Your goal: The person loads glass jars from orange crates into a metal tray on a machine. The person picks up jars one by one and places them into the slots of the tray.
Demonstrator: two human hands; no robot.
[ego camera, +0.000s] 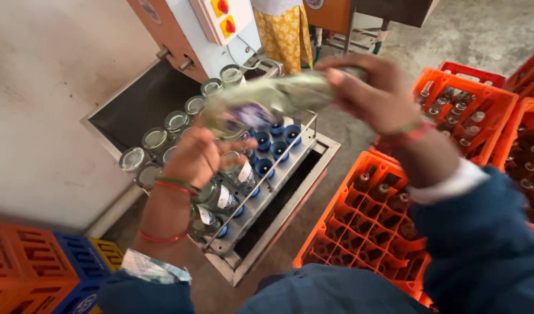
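Both of my hands hold one clear glass bottle (267,102) sideways above a metal rack; it is blurred from motion. My right hand (374,96) grips its neck end. My left hand (194,157) is closed around its base end. Below, the slanted metal rack (293,157) carries several upturned glass bottles (220,197) seated on blue cups (272,150). Behind them a row of bottle bases (174,122) faces up at the machine's opening.
An orange crate (365,232) with divided cells holds a few bottles at my right. More orange crates (470,99) with bottles stand beyond it. Orange, blue and yellow crates (52,270) are stacked at lower left. A control box with red buttons (223,17) and another person's yellow garment (284,32) are behind.
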